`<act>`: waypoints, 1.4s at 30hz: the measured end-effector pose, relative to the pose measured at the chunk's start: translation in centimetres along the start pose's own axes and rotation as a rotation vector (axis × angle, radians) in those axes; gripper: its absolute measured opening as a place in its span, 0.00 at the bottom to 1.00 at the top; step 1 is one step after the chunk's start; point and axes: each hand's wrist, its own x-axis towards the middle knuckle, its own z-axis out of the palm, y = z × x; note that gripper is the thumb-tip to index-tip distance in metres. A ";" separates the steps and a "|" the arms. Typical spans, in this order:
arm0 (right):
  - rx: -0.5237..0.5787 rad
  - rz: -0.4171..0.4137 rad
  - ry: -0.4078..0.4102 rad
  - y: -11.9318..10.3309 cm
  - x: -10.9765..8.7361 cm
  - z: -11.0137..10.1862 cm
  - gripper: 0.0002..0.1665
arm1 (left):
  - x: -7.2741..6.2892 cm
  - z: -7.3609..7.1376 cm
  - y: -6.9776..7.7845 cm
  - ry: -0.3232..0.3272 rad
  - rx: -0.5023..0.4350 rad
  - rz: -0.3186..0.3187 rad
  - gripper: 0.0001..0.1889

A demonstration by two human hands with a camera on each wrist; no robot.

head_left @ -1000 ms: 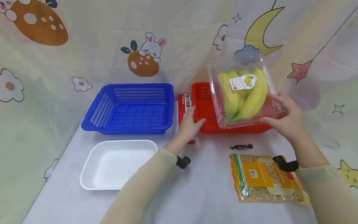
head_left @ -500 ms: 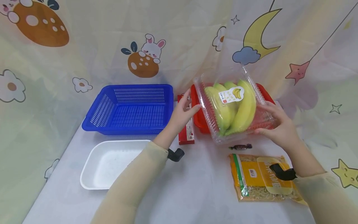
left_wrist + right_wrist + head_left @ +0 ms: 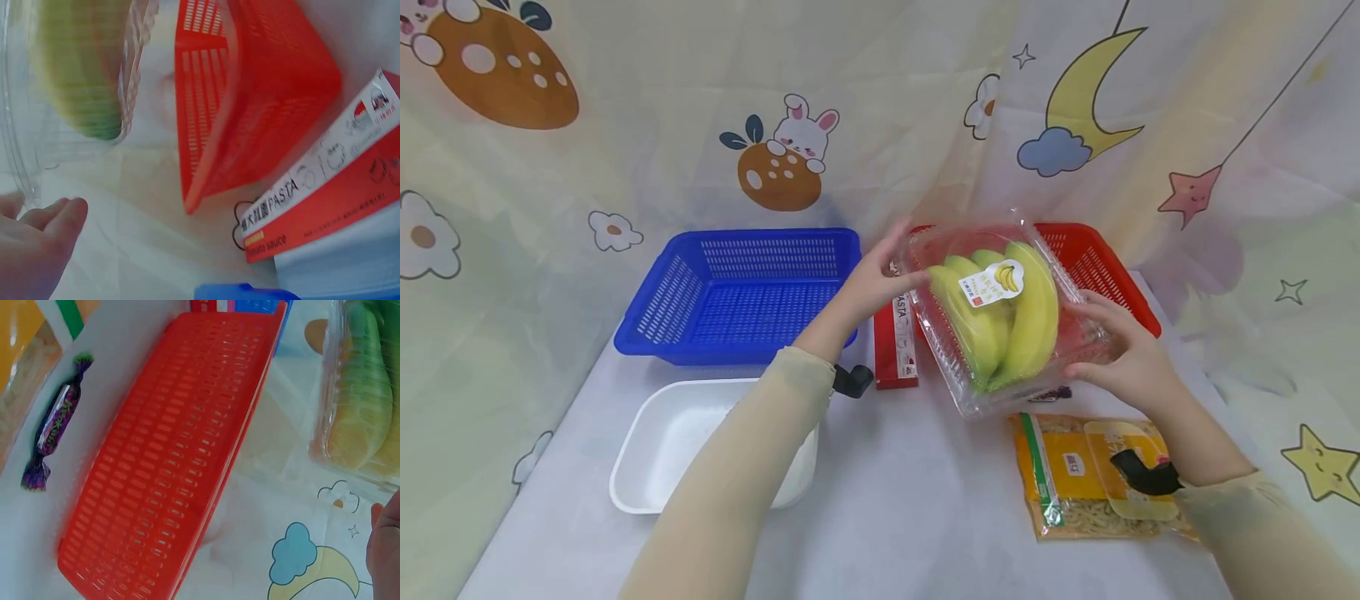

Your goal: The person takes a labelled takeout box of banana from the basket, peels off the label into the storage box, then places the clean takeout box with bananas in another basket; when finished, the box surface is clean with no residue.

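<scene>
A clear plastic box of bananas (image 3: pixel 992 325) with a white label is tilted above the front of the red basket (image 3: pixel 1093 267). My right hand (image 3: pixel 1120 354) grips its right edge, thumb toward me. At the upper left edge, my left hand (image 3: pixel 876 279) has its thumb over the front and fingers at the side, pinching the rim. In the left wrist view, left fingertips (image 3: pixel 75 212) lie right at the box's corner. From the right wrist, the box (image 3: pixel 359 394) shows at the upper right, with part of the right hand (image 3: pixel 385 550) below it.
A blue basket (image 3: pixel 752 300) stands left of a red pasta box (image 3: pixel 895 350). In front is a white tray (image 3: pixel 655 450), partly behind the left forearm. A yellow food packet (image 3: pixel 1075 483) lies front right, near a wrapped candy (image 3: pixel 59 422). Patterned cloth hangs behind.
The box of bananas has come down and left from over the red basket, carried by my right hand. My left hand has moved left and up, and now takes hold of its left edge.
</scene>
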 end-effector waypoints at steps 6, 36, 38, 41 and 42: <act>-0.022 -0.023 -0.034 -0.1 -0.1 0.3 0.40 | -0.2 -0.1 -0.7 -0.047 0.039 -0.050 0.41; 0.082 -0.114 -0.054 1.3 -1.8 0.1 0.49 | -11.0 1.7 -1.2 0.071 0.075 -0.145 0.40; 0.106 -0.123 -0.041 1.3 -2.0 0.3 0.47 | -11.8 1.9 -1.3 0.072 0.072 -0.139 0.42; 0.138 -0.146 -0.039 1.3 -2.4 0.7 0.42 | -13.2 2.3 -1.4 0.077 0.076 -0.140 0.44; 0.141 -0.159 -0.039 1.3 -2.6 0.9 0.40 | -13.7 2.5 -1.5 0.079 0.078 -0.147 0.44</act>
